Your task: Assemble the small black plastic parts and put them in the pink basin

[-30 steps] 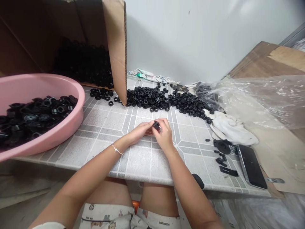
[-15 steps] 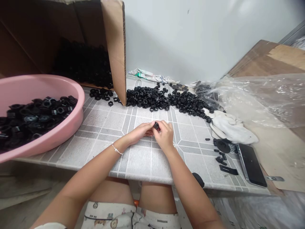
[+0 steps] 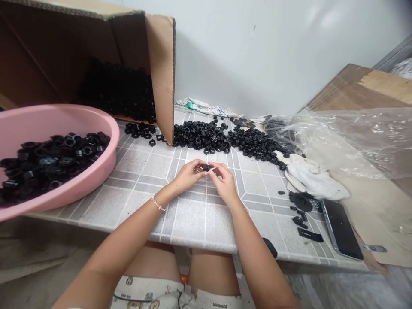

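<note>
A: Where is the small black part (image 3: 206,168) now?

B: It is at the middle of the frame, between the fingertips of the two hands, above the desk (image 3: 189,219).

A: And how is each hand?

B: The left hand (image 3: 188,176) holds the left side of the part, with thumb and fingers brought close together. The right hand (image 3: 225,184) pinches it from the right side in the same narrow way. The fingers hide some of the part, so I cannot tell its exact shape.

A: What is on the left of the frame?

B: There is a pink tub (image 3: 93,189), which contains many black pieces. Behind it, at the upper left, stands a cardboard box (image 3: 162,73) with more dark pieces inside. A thin bracelet (image 3: 158,204) is around the left wrist.

A: And farther from the hands?

B: A long pile (image 3: 206,135) of small black rings spreads from the edge of the box toward the right. At its right end is a white cloth (image 3: 315,178), and clear plastic (image 3: 363,128) lies beyond it. Nearer, at the lower right, I see a phone (image 3: 343,229), a black disc (image 3: 303,201) and, just below the disc, a flat black strip (image 3: 310,234).
</note>
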A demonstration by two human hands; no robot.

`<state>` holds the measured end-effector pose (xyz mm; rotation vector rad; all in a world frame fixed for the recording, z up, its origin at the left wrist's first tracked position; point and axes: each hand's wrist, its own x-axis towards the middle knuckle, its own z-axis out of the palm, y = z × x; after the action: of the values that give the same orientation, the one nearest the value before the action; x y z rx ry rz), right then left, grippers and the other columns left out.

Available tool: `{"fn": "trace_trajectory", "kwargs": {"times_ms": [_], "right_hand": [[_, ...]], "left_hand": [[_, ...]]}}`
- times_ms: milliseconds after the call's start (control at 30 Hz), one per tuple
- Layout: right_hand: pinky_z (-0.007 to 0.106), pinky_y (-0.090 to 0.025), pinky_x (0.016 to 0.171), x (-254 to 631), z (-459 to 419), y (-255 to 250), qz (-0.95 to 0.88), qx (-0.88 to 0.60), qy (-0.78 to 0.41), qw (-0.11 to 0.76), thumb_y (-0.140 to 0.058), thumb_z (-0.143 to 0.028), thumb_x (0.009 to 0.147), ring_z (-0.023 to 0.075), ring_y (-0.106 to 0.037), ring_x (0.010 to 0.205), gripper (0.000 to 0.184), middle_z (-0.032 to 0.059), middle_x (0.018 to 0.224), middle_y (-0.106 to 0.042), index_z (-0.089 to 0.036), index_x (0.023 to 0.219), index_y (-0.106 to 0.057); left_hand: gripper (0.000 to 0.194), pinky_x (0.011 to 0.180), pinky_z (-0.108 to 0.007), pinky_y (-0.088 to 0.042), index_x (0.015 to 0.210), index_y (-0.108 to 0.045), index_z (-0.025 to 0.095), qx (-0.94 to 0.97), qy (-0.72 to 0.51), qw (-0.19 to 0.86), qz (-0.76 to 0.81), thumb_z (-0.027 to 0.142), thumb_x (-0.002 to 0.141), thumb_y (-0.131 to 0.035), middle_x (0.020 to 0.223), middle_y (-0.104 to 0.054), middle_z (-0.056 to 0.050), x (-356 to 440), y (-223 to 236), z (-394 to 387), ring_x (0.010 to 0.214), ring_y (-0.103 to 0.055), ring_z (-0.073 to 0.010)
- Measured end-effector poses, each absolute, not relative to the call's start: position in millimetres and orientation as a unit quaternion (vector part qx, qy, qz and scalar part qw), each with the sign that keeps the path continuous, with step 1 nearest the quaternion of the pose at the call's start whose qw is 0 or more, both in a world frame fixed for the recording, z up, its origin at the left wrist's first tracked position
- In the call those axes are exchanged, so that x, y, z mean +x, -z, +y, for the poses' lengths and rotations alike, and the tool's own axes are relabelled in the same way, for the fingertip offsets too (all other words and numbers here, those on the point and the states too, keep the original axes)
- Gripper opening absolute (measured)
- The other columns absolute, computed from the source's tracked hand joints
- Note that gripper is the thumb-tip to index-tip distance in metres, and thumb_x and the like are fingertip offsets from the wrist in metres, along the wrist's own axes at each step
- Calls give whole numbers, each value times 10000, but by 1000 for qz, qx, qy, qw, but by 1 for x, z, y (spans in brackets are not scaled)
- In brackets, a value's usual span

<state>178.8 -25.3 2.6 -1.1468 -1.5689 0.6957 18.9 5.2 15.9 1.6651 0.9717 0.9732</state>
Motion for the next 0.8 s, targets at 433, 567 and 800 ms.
{"fn": "trace_trajectory", "kwargs": {"times_ms": [433,567,800], "right_hand": [[330,-466,701,182,-22,-2,-473,-420,-534,561,-427,-631,868,173,-622,723,488,52,879,-678,-213,894,-679],[336,-491,761,180,-25,-6,-425,-364,-595,578,-448,-637,859,174,-643,781,474,44,894,-686,-220,834,-672],[392,-505,867,178,-26,-8,-432,-365,-583,584,-401,-628,883,201,-651,898,492,77,961,-690,-209,744,-619]], "left_hand": [[269,801,-319,-503,980,-553,173,641,-428,503,392,247,750,-671,974,-655,-40,22,-15,4,814,-643,-148],[277,757,-296,-492,973,-548,165,614,-440,525,392,215,728,-667,941,-643,-34,22,-16,6,765,-633,-133],[291,781,-305,-487,945,-557,157,602,-451,521,405,219,700,-703,960,-620,-37,20,-20,7,808,-617,-138]]}}
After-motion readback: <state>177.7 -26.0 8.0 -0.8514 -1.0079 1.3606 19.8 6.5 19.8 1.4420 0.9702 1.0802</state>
